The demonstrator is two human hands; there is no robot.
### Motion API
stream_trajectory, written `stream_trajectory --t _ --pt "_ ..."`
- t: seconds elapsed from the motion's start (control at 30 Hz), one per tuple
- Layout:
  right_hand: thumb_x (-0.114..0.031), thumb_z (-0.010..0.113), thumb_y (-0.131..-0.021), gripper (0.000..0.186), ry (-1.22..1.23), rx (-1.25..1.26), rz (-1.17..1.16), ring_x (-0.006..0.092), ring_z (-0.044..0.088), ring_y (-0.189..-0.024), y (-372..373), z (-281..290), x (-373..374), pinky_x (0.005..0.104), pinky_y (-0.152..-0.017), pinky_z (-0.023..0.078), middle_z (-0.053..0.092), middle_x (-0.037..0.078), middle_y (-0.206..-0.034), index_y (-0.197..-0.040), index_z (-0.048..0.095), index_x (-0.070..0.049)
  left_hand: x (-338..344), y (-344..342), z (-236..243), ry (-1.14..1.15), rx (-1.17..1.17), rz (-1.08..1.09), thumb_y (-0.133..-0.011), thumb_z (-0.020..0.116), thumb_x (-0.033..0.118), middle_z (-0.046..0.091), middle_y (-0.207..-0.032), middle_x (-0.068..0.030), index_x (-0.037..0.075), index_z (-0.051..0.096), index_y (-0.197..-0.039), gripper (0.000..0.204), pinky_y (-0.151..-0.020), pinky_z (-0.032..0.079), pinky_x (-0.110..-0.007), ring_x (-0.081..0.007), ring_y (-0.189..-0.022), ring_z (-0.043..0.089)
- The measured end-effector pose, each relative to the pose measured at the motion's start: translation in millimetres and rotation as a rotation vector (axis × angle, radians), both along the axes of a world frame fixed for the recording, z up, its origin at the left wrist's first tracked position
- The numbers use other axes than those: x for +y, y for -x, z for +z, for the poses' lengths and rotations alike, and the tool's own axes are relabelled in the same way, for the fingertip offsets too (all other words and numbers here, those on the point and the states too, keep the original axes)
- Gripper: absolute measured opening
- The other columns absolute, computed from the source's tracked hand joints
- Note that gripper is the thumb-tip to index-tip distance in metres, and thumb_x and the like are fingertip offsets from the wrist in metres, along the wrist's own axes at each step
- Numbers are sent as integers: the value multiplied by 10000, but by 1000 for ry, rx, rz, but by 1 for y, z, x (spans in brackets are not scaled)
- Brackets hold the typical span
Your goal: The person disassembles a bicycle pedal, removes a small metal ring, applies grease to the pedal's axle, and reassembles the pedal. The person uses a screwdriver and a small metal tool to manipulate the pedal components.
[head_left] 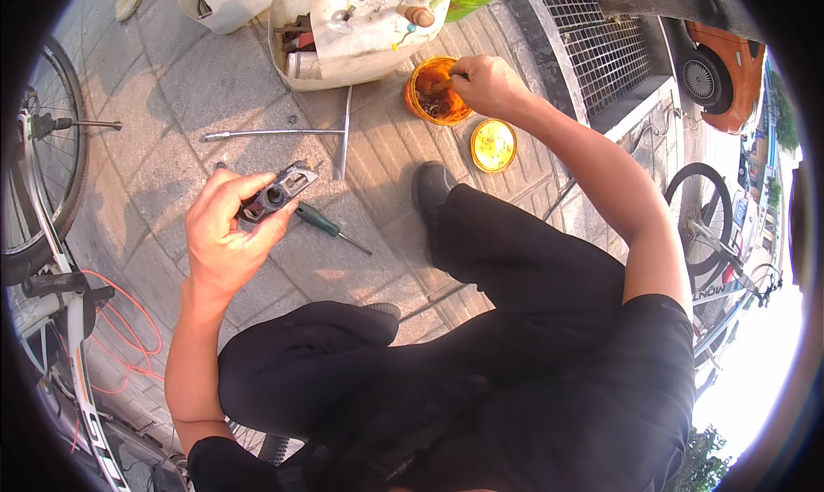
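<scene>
My left hand (225, 222) grips a black bicycle pedal (279, 188) with a silver cage, held up in front of my left knee. A green-handled screwdriver (319, 220) lies on the paving just right of it. My right hand (479, 84) pinches a flat stick (439, 85) that reaches down into an open orange tub (421, 110) of brown-orange grease. Its round yellow lid (493, 144) lies flat on the paving below the tub. A long metal T-wrench (283, 134) lies above my left hand.
Bicycles stand at the left (64, 252) and right (704, 235), with an orange cable (133, 325) by the left one. A cream container of tools (343, 54), a white bag (215, 3) and a grate (592, 46) are at the top. An orange car (721, 72) stands upper right; a shoe shows top left.
</scene>
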State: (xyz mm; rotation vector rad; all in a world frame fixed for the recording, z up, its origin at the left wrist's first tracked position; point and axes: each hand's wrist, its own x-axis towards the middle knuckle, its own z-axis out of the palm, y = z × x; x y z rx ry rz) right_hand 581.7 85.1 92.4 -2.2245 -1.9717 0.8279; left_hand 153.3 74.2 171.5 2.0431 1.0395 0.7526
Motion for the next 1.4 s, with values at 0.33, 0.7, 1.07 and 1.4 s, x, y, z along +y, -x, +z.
stream_trajectory --t 0.33,0.7,1.07,1.4 --pt "-150 589 -919 243 107 -85 73 447 743 -889 13 -19 11 517 -842 594 749 263 -927 -978 789 -24 4 7 0 20 36 46 -759 942 22 615 -880 -13 -2 770 -1117 398 -568 363 -247 -68 -682 484" --pt "-155 602 -875 294 171 -22 68 400 766 -928 7 -2 23 473 -875 605 774 248 -987 -1038 826 -57 4 11 2 -36 58 79 -767 946 46 611 -852 -9 18 776 -1114 388 -604 394 -266 -93 -691 500" --pt "-138 634 -972 250 259 131 -188 100 681 -641 5 105 27 259 -579 538 727 40 -792 -1098 784 16 4 14 12 -105 67 126 -754 918 13 637 -861 -30 16 761 -1101 381 -713 458 -318 -162 -784 544" --pt "-11 685 -1054 226 -135 996 125 162 775 -890 109 188 2 297 -845 635 785 126 -1001 -1253 728 88 -4 31 15 -101 -25 249 -767 904 42 676 -907 -27 29 755 -1106 371 -767 502 -315 -144 -776 590"
